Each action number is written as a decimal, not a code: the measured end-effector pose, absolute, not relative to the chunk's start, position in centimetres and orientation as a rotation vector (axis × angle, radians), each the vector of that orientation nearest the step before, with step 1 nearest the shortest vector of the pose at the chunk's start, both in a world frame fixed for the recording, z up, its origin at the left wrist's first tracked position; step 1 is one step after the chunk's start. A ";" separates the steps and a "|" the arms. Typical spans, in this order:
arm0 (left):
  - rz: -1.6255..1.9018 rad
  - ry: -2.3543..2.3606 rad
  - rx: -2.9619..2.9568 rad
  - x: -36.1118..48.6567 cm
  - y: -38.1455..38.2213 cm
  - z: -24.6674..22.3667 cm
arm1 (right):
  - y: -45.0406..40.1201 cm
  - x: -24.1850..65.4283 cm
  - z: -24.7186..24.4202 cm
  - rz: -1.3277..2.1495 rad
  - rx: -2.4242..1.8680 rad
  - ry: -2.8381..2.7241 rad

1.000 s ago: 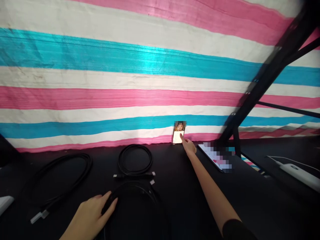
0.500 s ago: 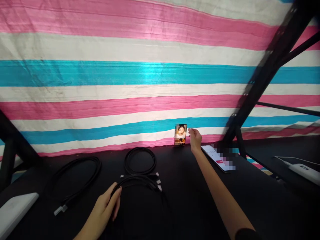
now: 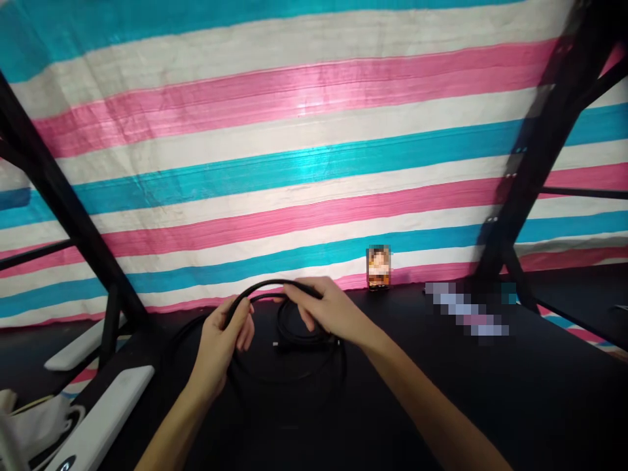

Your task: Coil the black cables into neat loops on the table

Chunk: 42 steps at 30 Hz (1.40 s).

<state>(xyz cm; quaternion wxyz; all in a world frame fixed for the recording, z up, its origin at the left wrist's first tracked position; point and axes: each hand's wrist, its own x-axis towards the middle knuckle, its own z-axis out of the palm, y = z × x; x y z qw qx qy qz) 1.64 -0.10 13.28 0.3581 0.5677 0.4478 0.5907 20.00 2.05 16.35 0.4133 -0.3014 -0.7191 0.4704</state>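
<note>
The black worktop (image 3: pixel 441 405) carries coiled black cables (image 3: pixel 299 337) near its middle, a lit phone (image 3: pixel 379 267) propped at its back edge, and a flat phone (image 3: pixel 466 311) to the right.

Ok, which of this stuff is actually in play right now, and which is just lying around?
In play:
left hand
right hand
black cable, held up by both hands

Lying about:
coiled cable on the table
small phone against the striped tarp
flat phone
</note>
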 end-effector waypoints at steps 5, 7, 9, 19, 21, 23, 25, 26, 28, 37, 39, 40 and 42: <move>1.708 0.953 1.462 1.7 2.3 15.8 | 3.3 21.4 18.7 1.076 -0.612 -1.383; 1.624 0.991 1.213 1.9 3.3 14.8 | 3.2 22.4 19.2 1.058 -0.509 -1.180; 1.379 1.107 1.049 2.6 4.0 13.0 | 3.1 23.2 19.6 1.039 -0.435 -1.054; -0.013 0.398 0.777 10.3 3.9 6.9 | 4.7 23.1 18.2 1.014 -0.502 -1.018; -0.085 0.317 0.764 9.9 4.1 7.0 | 4.8 23.4 18.2 0.979 -0.522 -1.000; -0.039 0.367 0.763 8.7 4.3 7.3 | 4.7 24.0 18.4 0.948 -0.538 -0.964; 0.173 0.504 0.782 7.2 4.4 7.8 | 4.6 24.5 18.8 0.965 -0.530 -0.929; 0.349 0.580 0.791 6.4 4.5 8.2 | 4.6 24.8 18.9 1.003 -0.519 -0.918; 0.589 0.620 0.796 5.0 4.7 9.3 | 4.7 25.1 19.1 1.134 -0.495 -0.918; 1.318 0.780 1.098 1.9 7.3 14.7 | 5.3 25.3 17.9 1.313 -0.641 -1.376; 1.349 0.863 1.279 1.4 7.2 15.2 | 5.3 25.4 17.7 1.257 -0.681 -1.433; 1.325 0.914 1.356 1.1 7.1 15.3 | 5.3 25.5 17.7 1.227 -0.694 -1.442; 1.200 1.008 1.454 0.6 7.0 15.1 | 5.4 25.5 17.7 1.181 -0.715 -1.433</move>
